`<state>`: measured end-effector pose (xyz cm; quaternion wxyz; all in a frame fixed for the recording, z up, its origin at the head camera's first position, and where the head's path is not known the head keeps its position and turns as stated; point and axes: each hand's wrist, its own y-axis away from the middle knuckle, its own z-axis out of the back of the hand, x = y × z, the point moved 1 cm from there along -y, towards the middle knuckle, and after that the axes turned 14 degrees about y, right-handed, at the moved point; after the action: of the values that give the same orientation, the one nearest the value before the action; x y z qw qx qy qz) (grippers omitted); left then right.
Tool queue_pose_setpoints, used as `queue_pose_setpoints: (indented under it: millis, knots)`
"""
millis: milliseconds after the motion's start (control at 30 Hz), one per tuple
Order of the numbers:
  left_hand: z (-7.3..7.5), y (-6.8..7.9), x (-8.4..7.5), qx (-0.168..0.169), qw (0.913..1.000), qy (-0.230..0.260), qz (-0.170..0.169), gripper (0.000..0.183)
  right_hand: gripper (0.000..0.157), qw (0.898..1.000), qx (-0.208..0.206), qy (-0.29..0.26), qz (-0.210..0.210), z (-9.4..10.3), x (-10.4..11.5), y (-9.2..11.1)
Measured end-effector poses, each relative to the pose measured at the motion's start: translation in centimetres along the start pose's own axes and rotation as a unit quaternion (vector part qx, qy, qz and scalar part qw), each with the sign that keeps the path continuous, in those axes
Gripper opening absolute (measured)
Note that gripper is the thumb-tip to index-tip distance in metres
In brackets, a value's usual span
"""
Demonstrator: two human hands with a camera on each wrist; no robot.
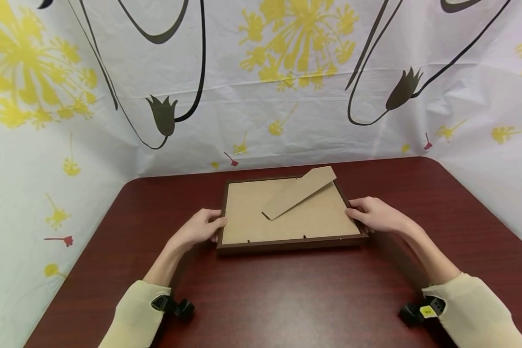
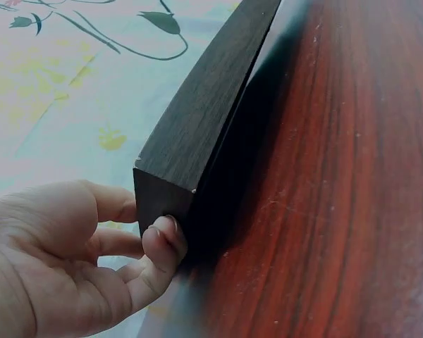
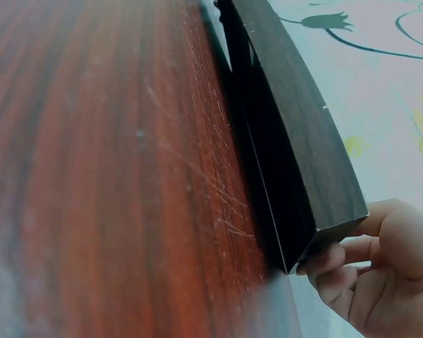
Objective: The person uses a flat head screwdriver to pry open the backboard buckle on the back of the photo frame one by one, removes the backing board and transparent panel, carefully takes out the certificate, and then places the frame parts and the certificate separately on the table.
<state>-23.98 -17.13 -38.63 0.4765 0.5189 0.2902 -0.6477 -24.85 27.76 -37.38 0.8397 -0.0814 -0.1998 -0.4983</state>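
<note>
A dark brown picture frame lies face down over the table, its tan backing board upward. A folded cardboard easel stand slants across the backing, its wide end reaching past the top right. My left hand grips the frame's left side, thumb on the top edge. On the right side, my right hand holds the opposite edge the same way. Both wrist views show fingers curled under the dark wooden rim, which sits raised above the tabletop with a shadowed gap beneath.
The glossy reddish-brown table extends around the frame on all sides. Behind it hangs a white cloth printed with yellow flowers and dark stems. Small black wrist cameras sit at both cream sleeves.
</note>
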Motion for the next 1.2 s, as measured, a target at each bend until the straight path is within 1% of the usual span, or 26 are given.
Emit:
queue_pose_setpoints:
  millis: [67,200,433,633,767,800,833,967,1067,1200]
  knots:
    - [-0.1,-0.1,0.2,0.000,1.0000,-0.006,-0.005,0.042,0.027,1.000,0.011,-0.006,0.005,-0.1,-0.1,0.0]
    - [-0.3,-0.3,0.5,-0.001,0.9999,-0.015,-0.006,0.048,0.026,0.999,0.030,-0.007,0.020,0.0,-0.2,0.1]
    - [-0.5,-0.1,0.5,0.019,0.9995,-0.023,-0.013,0.050,0.024,0.998,0.051,-0.007,0.028,0.3,-0.1,0.3]
    - [-0.7,-0.1,0.3,0.019,0.9995,-0.023,0.010,0.059,0.025,0.998,0.058,-0.012,0.024,0.3,-0.3,0.3]
    - [-0.6,-0.2,0.3,0.016,0.9994,-0.016,0.027,0.063,0.020,0.998,0.062,-0.014,0.014,0.5,-0.3,0.4]
    - [-0.6,-0.2,0.3,0.014,0.9994,-0.014,0.030,0.063,0.022,0.998,0.061,-0.017,0.008,0.5,-0.3,0.4]
    - [-0.5,-0.2,0.3,0.011,0.9993,-0.011,0.032,0.064,0.029,0.998,0.062,-0.021,0.000,0.6,-0.4,0.4]
    - [-0.4,-0.4,0.1,0.000,0.9994,-0.009,0.035,0.065,0.067,0.996,0.069,-0.047,-0.035,0.8,-0.8,0.3]
    - [-0.2,-0.9,0.0,-0.011,0.9993,-0.009,0.034,0.064,0.071,0.995,0.065,-0.055,-0.046,0.8,-1.1,0.0]
    - [0.0,-1.6,0.1,-0.029,0.9990,-0.011,0.033,0.062,0.068,0.996,0.043,-0.060,-0.050,0.7,-1.2,-0.6]
